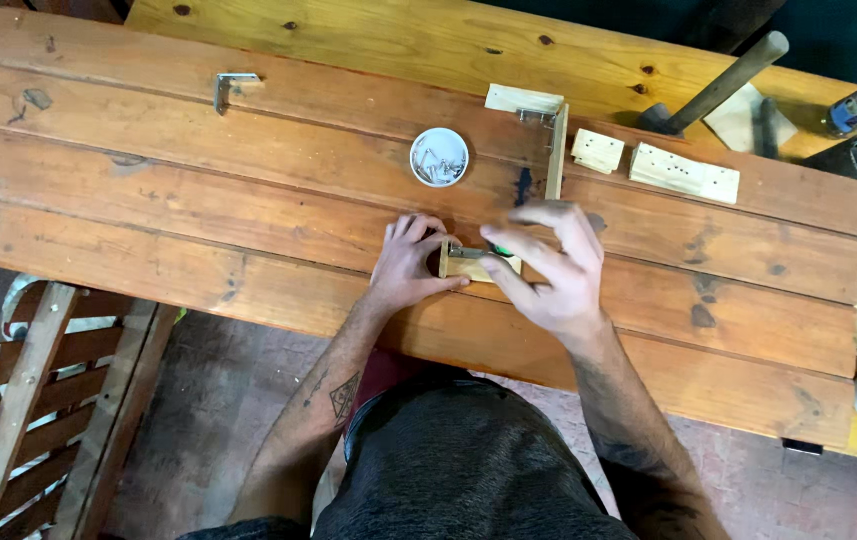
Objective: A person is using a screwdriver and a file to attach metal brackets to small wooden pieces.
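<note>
Seen from the head camera, a small pale wood block is pinned flat on the plank surface near its front edge, directly before the person. The left hand is laid against the block's left end, fingers spread and pressed down, so the piece is braced rather than lifted. The right hand is curled over the block's right side, its fingers closed around a slim tool with a green handle, whose metal tip is set against a small metal bracket on the block's top face. The block is judged light, stiff and dry, likely to skid on the smooth planks unless held down; its bare ends and long edges appear the safest places for a grip, well away from the bracket. Just behind the hands, a round white dish of screws is set on the surface, and beside it an L-shaped assembly of two wood strips joined by a hinge. Further right, two drilled wood pieces are laid out, with a hammer beyond them. A lone metal corner bracket is left far to the left.
</note>
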